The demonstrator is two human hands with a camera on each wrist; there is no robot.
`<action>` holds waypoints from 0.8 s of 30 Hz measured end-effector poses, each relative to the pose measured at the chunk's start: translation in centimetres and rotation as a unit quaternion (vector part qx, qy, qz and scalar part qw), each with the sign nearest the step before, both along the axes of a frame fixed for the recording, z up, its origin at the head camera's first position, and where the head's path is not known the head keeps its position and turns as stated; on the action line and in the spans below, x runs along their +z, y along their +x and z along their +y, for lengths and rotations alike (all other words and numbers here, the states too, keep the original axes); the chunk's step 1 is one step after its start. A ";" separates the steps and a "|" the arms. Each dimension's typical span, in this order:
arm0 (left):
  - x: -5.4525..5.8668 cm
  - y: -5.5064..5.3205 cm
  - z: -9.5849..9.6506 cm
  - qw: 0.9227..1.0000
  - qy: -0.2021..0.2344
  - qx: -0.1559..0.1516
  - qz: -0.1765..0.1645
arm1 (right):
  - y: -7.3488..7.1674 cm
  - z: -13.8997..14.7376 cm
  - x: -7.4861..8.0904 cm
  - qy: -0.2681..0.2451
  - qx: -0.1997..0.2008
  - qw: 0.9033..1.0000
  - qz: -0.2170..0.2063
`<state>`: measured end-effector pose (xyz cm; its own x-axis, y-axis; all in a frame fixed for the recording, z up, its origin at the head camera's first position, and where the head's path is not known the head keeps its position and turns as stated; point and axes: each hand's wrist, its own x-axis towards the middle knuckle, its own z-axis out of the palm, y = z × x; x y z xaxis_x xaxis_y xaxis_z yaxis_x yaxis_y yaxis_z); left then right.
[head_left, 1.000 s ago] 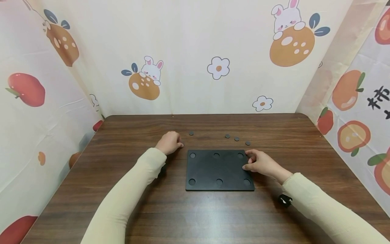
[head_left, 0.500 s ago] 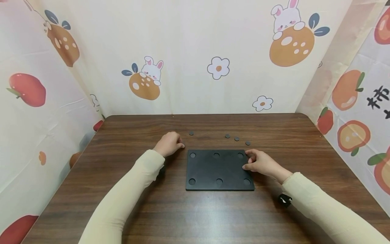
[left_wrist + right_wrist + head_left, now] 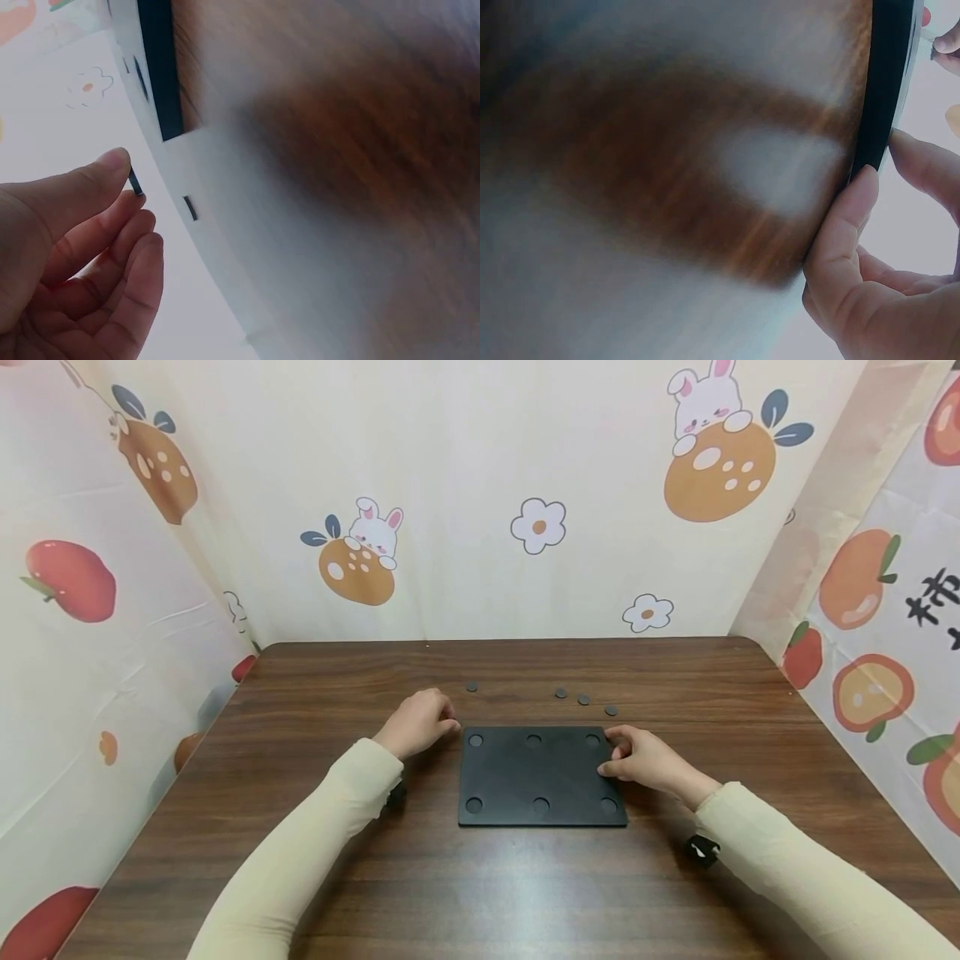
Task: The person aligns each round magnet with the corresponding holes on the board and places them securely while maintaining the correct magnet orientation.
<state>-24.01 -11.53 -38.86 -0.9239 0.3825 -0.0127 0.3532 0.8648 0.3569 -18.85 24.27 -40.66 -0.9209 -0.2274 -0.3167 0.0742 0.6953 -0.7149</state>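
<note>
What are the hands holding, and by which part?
Left hand: a small dark disc, pinched by its rim. Right hand: the black recessed board, by its right edge.

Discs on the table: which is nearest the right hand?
The rightmost disc, just beyond the far right corner of the board; the other three lie farther left.

pale fruit-printed cloth (image 3: pixel 465 443) hangs behind a brown wood-grain table (image 3: pixel 525 893).

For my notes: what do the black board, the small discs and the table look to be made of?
Black board: probably plastic, matte, going by its even surface and crisp round recesses.
Small discs: dull and dark; perhaps plastic, rubber or magnetic, too small to tell.
Table: wood or wood-look laminate, slightly glossy, from its brown grain and pale reflection.
</note>
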 end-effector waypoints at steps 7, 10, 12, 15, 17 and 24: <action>0.3 1.3 0.2 1.000 0.020 -0.010 0.017 | -0.1 0.1 -0.1 -0.009 0.000 1.000 0.001; 0.2 1.8 0.2 0.999 0.027 -0.016 0.018 | -0.1 0.1 -0.1 -0.010 -0.001 1.000 0.002; 0.2 2.1 0.2 0.999 0.029 -0.020 0.017 | -0.1 0.1 -0.1 -0.011 -0.001 1.000 0.002; 0.2 2.6 0.3 0.999 0.033 -0.024 0.017 | -0.1 0.0 -0.1 -0.009 0.000 1.000 0.003; 0.3 2.9 0.3 0.999 0.037 -0.025 0.018 | -0.1 0.0 0.0 -0.007 0.000 1.000 0.003; 0.4 4.1 0.5 0.998 0.049 -0.037 0.024 | 0.0 0.0 -0.1 -0.009 -0.001 1.000 0.003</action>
<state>-19.96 -11.02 -38.42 -0.8915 0.4474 0.0713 0.4337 0.7974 0.4197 -18.90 24.27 -40.72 -0.9236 -0.2303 -0.3063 0.0711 0.6825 -0.7274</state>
